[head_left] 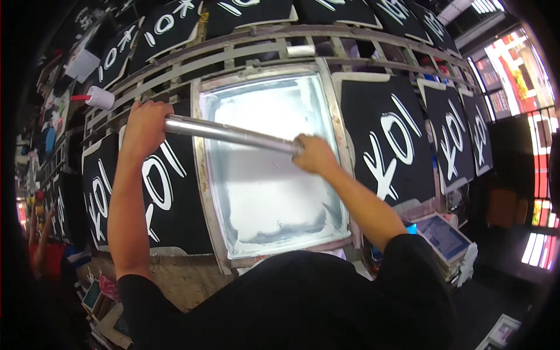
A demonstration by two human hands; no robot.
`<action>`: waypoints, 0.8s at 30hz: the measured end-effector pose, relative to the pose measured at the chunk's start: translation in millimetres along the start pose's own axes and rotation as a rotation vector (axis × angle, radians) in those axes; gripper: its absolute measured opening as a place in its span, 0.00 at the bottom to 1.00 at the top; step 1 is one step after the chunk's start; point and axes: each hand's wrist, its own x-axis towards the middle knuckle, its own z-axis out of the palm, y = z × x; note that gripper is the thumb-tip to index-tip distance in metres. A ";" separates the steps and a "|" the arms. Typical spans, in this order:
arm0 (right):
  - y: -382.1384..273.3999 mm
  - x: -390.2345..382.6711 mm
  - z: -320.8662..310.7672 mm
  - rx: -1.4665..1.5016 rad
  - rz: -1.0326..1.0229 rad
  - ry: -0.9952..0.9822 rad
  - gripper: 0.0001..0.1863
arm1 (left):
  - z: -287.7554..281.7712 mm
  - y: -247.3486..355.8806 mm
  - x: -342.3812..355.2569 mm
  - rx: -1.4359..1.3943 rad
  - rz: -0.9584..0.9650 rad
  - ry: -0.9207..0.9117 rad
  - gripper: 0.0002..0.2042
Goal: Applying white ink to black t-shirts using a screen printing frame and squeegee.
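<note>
A long metal-handled squeegee [233,133] lies slantwise over a framed printing screen [334,111], its left end higher in view. My left hand [146,127] is closed round the squeegee's left end, beyond the screen's left edge. The other end is gripped by my right hand [315,154], over the right part of the screen. White ink [274,219] is spread over the mesh, thicker and uneven along the edges. The squeegee's lower edge is hard to make out, so I cannot tell whether it touches the mesh.
Black fabric panels [364,108] with white lettering lie on boards to both sides and in a far row. Metal rails [245,55] run between the rows. A white cup [101,98] stands far left; small frames [440,236] are stacked lower right. Another person's arm [41,248] shows at left.
</note>
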 end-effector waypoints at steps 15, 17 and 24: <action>73.0 39.1 -35.8 -0.429 -0.101 0.033 0.20 | 146.9 58.3 10.2 -0.271 0.005 0.207 0.17; 63.2 38.2 -67.7 -0.354 -0.116 -0.143 0.19 | 137.5 45.8 17.7 -0.352 -0.033 0.092 0.16; 44.3 173.4 -112.4 -0.458 -0.059 -0.032 0.25 | 129.2 -12.9 122.0 -0.343 -0.174 0.048 0.18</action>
